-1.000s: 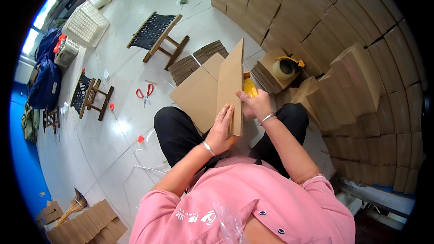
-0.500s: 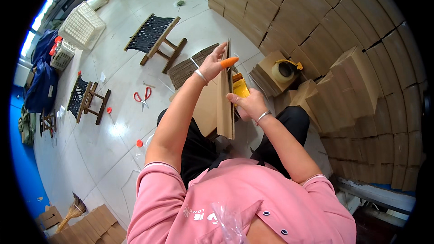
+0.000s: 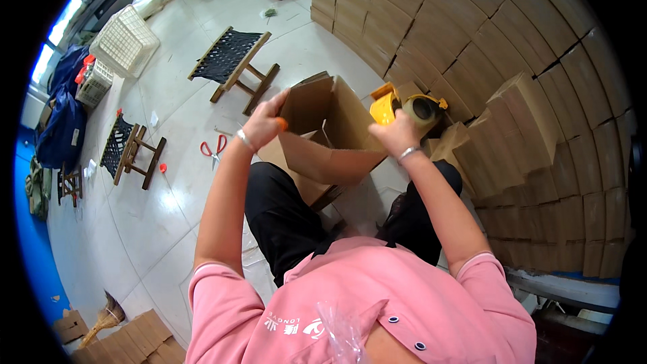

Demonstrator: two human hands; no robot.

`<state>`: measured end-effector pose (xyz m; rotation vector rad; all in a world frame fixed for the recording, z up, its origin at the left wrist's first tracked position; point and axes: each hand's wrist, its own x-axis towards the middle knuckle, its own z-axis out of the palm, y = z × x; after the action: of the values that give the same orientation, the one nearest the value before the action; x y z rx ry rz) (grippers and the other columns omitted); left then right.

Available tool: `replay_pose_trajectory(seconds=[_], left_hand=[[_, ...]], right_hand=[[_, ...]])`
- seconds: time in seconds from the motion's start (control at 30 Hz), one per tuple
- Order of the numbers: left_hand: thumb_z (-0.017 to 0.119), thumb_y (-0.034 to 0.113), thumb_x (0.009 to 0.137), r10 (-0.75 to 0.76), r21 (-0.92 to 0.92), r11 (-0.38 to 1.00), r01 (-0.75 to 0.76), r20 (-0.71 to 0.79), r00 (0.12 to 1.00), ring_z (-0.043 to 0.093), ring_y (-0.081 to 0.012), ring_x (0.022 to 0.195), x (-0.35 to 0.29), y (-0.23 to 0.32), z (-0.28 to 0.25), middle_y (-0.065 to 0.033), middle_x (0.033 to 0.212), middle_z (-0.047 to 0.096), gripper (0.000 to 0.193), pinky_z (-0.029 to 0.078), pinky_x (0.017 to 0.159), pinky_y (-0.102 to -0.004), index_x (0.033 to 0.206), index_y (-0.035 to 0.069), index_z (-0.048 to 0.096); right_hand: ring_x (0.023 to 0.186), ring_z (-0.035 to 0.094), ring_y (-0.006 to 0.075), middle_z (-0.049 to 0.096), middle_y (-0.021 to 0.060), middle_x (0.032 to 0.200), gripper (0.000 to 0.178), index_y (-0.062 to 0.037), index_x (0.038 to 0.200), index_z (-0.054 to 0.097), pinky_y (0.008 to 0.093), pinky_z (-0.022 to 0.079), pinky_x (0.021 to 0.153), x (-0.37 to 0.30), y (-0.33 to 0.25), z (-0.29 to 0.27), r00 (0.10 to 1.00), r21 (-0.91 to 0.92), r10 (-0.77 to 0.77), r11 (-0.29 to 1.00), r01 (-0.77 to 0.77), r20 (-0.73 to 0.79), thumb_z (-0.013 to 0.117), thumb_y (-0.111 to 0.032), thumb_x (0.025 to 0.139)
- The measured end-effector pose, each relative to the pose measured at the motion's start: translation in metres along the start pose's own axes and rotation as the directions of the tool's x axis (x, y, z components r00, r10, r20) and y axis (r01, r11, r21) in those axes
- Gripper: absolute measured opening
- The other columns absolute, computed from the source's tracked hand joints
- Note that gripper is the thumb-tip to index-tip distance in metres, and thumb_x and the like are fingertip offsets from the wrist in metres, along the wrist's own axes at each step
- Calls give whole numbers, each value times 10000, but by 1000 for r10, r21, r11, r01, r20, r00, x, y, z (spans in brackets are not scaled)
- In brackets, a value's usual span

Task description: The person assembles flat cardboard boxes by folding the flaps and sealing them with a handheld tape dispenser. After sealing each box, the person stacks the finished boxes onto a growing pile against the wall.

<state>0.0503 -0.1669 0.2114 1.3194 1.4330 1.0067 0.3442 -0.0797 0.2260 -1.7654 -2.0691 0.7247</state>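
An opened-out cardboard box (image 3: 330, 158) stands in front of me between my knees, its inside facing up. My left hand (image 3: 265, 123) grips the box's left side, an orange cover on one of its digits. In my right hand (image 3: 397, 135) is a yellow tape dispenser (image 3: 384, 105), held against or close to the right wall of the box; whether it touches is hard to see. Below the box lies more flat cardboard (image 3: 304, 187), partly covered by it.
Tall stacks of cardboard boxes (image 3: 465, 34) rise on the right, with a large tape roll (image 3: 422, 109) in a yellow holder before them. Red-handled scissors (image 3: 213, 149) lie on the tiled floor at left. Webbed folding stools (image 3: 232, 57) and white plastic crates (image 3: 125, 42) stand farther off.
The flattened cardboard has been spread into an open box. My left hand has moved left and nearer me; my right hand has moved right and up with the tape dispenser.
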Motion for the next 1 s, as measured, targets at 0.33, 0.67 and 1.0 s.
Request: replay_pose_trajectory(seconds=[0.33,0.67,1.0], left_hand=[[496,-72,680,39,176,984,31,-379,925,531,-356,1180,-9,0,9,-285,1225,559,685,404,1002,-343,1356,-49,390],[786,297,682,-170,604,763,228,-153,974,600,-304,995,-20,39,18,-221,1079,611,646,472,846,-379,1198,13,522],[520,178,836,-241,702,477,529,-474,847,620,-328,1033,13,25,30,-174,1084,656,278,494,876,-411,1038,63,673]], right_hand=[[858,647,379,657,235,879,466,16,935,561,434,518,783,-11,-29,-3,972,-94,-217,970,225,89,690,-318,638],[863,649,368,658,223,871,452,-6,923,552,419,519,784,35,-36,7,918,-168,-369,905,391,147,702,-326,642],[768,675,227,690,136,884,629,12,967,602,334,528,720,43,-4,-9,966,392,-211,910,137,152,826,-471,631]])
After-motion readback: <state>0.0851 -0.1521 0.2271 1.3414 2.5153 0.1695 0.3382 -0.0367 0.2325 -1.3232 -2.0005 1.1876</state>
